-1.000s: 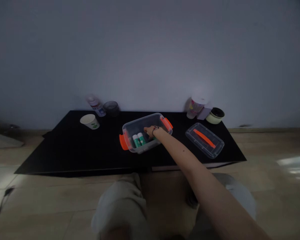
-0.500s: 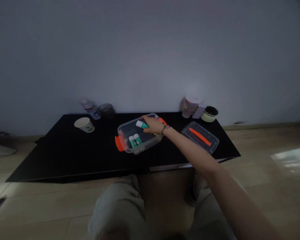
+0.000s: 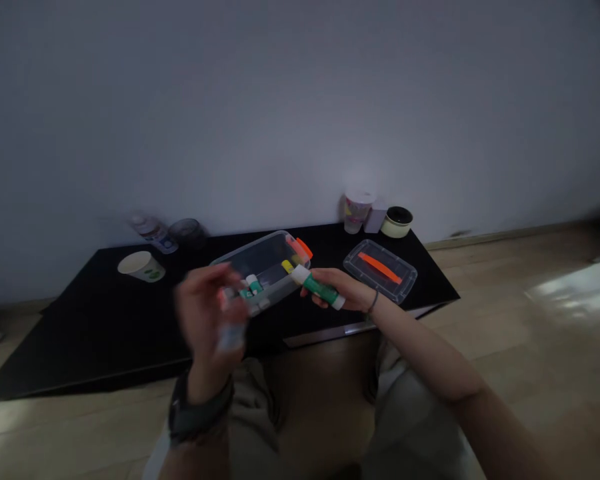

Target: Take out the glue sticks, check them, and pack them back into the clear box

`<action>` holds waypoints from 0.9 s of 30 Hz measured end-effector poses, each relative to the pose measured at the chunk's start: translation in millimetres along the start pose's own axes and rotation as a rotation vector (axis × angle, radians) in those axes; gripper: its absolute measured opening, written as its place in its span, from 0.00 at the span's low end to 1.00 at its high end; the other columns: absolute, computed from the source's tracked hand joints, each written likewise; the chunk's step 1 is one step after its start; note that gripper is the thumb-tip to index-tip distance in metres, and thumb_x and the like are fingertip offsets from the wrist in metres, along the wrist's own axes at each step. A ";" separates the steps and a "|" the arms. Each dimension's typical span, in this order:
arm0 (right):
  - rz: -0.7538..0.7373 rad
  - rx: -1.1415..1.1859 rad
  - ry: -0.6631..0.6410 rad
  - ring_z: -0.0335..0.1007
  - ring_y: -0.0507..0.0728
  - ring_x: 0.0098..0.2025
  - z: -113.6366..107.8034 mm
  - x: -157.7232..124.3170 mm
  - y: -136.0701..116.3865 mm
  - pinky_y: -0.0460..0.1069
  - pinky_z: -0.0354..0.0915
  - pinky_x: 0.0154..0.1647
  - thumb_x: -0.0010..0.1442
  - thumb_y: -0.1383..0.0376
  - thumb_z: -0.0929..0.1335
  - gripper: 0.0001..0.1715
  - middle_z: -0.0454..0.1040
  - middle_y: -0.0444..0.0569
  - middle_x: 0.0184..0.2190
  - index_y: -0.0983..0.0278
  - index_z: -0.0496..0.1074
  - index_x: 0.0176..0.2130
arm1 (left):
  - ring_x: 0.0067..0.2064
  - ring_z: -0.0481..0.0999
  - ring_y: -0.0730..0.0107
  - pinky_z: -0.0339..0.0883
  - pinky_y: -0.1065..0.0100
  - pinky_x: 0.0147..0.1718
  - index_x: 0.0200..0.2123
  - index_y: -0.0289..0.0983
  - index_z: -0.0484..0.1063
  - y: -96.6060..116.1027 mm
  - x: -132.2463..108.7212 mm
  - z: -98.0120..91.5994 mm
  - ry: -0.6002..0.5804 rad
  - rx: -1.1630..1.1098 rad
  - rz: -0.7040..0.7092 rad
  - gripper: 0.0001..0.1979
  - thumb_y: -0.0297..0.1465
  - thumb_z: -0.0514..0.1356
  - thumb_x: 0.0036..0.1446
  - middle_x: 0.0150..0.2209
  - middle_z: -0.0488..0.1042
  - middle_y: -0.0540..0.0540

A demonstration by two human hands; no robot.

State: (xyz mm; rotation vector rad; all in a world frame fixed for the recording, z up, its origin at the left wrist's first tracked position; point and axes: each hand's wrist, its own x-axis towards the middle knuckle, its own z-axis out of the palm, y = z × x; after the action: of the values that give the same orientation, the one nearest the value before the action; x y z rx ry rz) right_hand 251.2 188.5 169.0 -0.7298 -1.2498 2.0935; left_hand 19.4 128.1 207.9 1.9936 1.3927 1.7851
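Paper cup (image 3: pixel 141 265) stands at the far left of the black table (image 3: pixel 80 313), with a blurred bottle (image 3: pixel 153 230) and a dark jar (image 3: pixel 187 232) behind it by the wall. Next comes the left hand (image 3: pixel 205 320), raised in front of the table edge and badly blurred. Its fingers look loosely curled, and something pale shows under them, but I cannot tell whether they grip it. Just behind it sits a clear plastic box (image 3: pixel 275 257) with orange latches, open, with two green sticks (image 3: pixel 253 285) lying inside. Right of the box, the right hand (image 3: pixel 345 290) has its fingers wrapped around a green glue stick (image 3: pixel 319 288), held nearly level above the table's near edge, white cap toward the box. Further right lies the clear lid (image 3: pixel 380 270) with an orange strip. A cup (image 3: pixel 356 210), a small purple block (image 3: pixel 377 217) and a round tin (image 3: pixel 397 221) stand against the wall.
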 end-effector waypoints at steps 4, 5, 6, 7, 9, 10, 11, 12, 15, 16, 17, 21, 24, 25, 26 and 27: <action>0.078 -0.351 -0.004 0.69 0.48 0.25 -14.2 -3.7 4.4 0.42 0.67 0.25 0.52 0.56 0.77 0.24 0.76 0.46 0.32 0.67 0.70 0.42 | 0.62 0.67 0.49 0.65 0.46 0.60 0.62 0.41 0.64 -11.8 -17.9 30.8 -0.537 0.244 0.177 0.27 0.28 0.60 0.58 0.60 0.68 0.38; 0.104 -0.483 0.008 0.70 0.48 0.25 -17.8 -5.3 6.3 0.42 0.67 0.25 0.53 0.57 0.76 0.23 0.76 0.45 0.30 0.67 0.70 0.42 | 0.63 0.65 0.48 0.63 0.46 0.61 0.63 0.39 0.62 -15.6 -24.1 38.4 -0.638 0.300 0.217 0.28 0.27 0.59 0.58 0.62 0.66 0.36; 0.129 -0.611 0.017 0.71 0.49 0.24 -21.0 -7.1 8.4 0.42 0.67 0.25 0.55 0.58 0.75 0.21 0.75 0.44 0.28 0.67 0.71 0.43 | 0.64 0.65 0.48 0.63 0.47 0.62 0.64 0.38 0.60 -19.0 -30.2 45.3 -0.713 0.345 0.242 0.29 0.27 0.58 0.59 0.62 0.65 0.35; 0.150 -0.720 0.020 0.72 0.49 0.24 -23.8 -9.1 10.5 0.42 0.67 0.25 0.56 0.58 0.74 0.21 0.75 0.43 0.28 0.67 0.71 0.45 | 0.64 0.65 0.49 0.63 0.47 0.61 0.64 0.37 0.60 -21.8 -35.8 51.4 -0.753 0.367 0.254 0.29 0.26 0.57 0.60 0.62 0.66 0.35; 0.185 -0.857 -0.004 0.72 0.49 0.23 -28.2 -13.5 14.1 0.42 0.67 0.25 0.60 0.56 0.72 0.24 0.76 0.43 0.29 0.66 0.69 0.51 | 0.62 0.68 0.52 0.64 0.49 0.60 0.63 0.38 0.61 -25.1 -43.9 60.6 -0.800 0.383 0.258 0.26 0.25 0.56 0.62 0.61 0.68 0.36; 0.201 -0.888 -0.027 0.72 0.48 0.23 -30.1 -15.6 15.5 0.42 0.67 0.24 0.61 0.55 0.71 0.26 0.76 0.43 0.31 0.65 0.68 0.54 | 0.61 0.69 0.53 0.65 0.50 0.60 0.62 0.38 0.63 -25.8 -46.3 63.8 -0.828 0.378 0.260 0.24 0.25 0.55 0.62 0.60 0.69 0.37; 0.217 -0.907 -0.052 0.71 0.48 0.22 -32.1 -17.5 16.4 0.42 0.66 0.23 0.62 0.53 0.70 0.27 0.76 0.44 0.31 0.64 0.68 0.55 | 0.60 0.70 0.54 0.66 0.51 0.58 0.60 0.38 0.65 -26.2 -47.6 66.2 -0.860 0.365 0.262 0.22 0.25 0.55 0.63 0.59 0.71 0.38; 0.231 -0.923 -0.076 0.70 0.47 0.22 -34.1 -19.2 16.9 0.42 0.65 0.22 0.63 0.51 0.68 0.27 0.76 0.44 0.32 0.65 0.68 0.55 | 0.58 0.72 0.55 0.67 0.52 0.57 0.58 0.38 0.67 -26.4 -48.0 67.9 -0.892 0.342 0.258 0.20 0.25 0.54 0.63 0.58 0.72 0.39; 0.252 -0.979 -0.142 0.69 0.47 0.23 -39.5 -22.7 16.5 0.42 0.64 0.24 0.65 0.48 0.66 0.28 0.75 0.45 0.32 0.67 0.72 0.52 | 0.54 0.75 0.59 0.70 0.58 0.53 0.56 0.38 0.69 -26.3 -46.8 70.7 -0.969 0.266 0.199 0.17 0.27 0.55 0.64 0.54 0.75 0.40; 0.247 -1.005 -0.160 0.69 0.48 0.24 -40.4 -23.7 16.1 0.42 0.64 0.25 0.64 0.48 0.67 0.28 0.76 0.45 0.32 0.67 0.72 0.52 | 0.53 0.76 0.60 0.71 0.59 0.52 0.56 0.38 0.68 -26.0 -46.3 71.2 -0.989 0.256 0.175 0.18 0.27 0.55 0.64 0.53 0.75 0.41; 0.236 -1.038 -0.172 0.71 0.49 0.26 -40.7 -24.6 15.6 0.43 0.64 0.27 0.63 0.49 0.69 0.28 0.76 0.45 0.32 0.67 0.73 0.52 | 0.52 0.76 0.61 0.71 0.60 0.51 0.56 0.38 0.68 -25.7 -46.2 71.7 -1.009 0.262 0.158 0.18 0.26 0.55 0.64 0.53 0.75 0.41; 0.181 -1.238 -0.147 0.74 0.56 0.38 -36.4 -30.0 13.3 0.45 0.63 0.35 0.58 0.51 0.73 0.24 0.78 0.51 0.37 0.68 0.75 0.45 | 0.51 0.77 0.58 0.71 0.58 0.50 0.56 0.38 0.69 -26.3 -50.0 75.5 -1.086 0.378 0.172 0.19 0.24 0.56 0.62 0.51 0.76 0.41; 0.176 -1.339 -0.154 0.75 0.57 0.39 -34.3 -35.8 11.8 0.47 0.61 0.36 0.63 0.52 0.70 0.20 0.79 0.53 0.38 0.67 0.75 0.42 | 0.50 0.77 0.57 0.70 0.57 0.51 0.55 0.37 0.70 -30.9 -53.8 79.5 -1.117 0.386 0.194 0.17 0.27 0.56 0.64 0.51 0.77 0.40; 0.170 -1.351 -0.161 0.75 0.57 0.38 -34.6 -37.8 11.4 0.47 0.61 0.36 0.64 0.52 0.69 0.20 0.79 0.53 0.38 0.67 0.75 0.42 | 0.50 0.77 0.57 0.71 0.57 0.51 0.55 0.37 0.70 -33.0 -54.2 80.7 -1.120 0.365 0.193 0.16 0.28 0.56 0.64 0.51 0.77 0.40; 0.164 -1.359 -0.165 0.75 0.57 0.38 -35.2 -39.8 11.1 0.46 0.60 0.35 0.65 0.52 0.68 0.20 0.79 0.52 0.38 0.66 0.75 0.43 | 0.50 0.78 0.58 0.71 0.58 0.51 0.55 0.38 0.70 -35.1 -54.1 81.6 -1.118 0.338 0.189 0.16 0.29 0.56 0.65 0.51 0.77 0.40; 0.161 -1.369 -0.165 0.75 0.57 0.38 -36.0 -41.7 10.8 0.46 0.60 0.35 0.66 0.51 0.67 0.20 0.79 0.52 0.39 0.66 0.74 0.44 | 0.50 0.78 0.58 0.71 0.59 0.51 0.55 0.38 0.70 -36.9 -53.3 82.4 -1.114 0.309 0.182 0.16 0.29 0.56 0.65 0.52 0.77 0.40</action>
State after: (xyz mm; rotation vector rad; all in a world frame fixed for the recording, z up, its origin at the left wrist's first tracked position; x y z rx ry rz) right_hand 302.6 175.1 151.0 -1.1973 -2.7707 1.1329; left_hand 75.1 150.8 122.0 2.6150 1.0956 0.2409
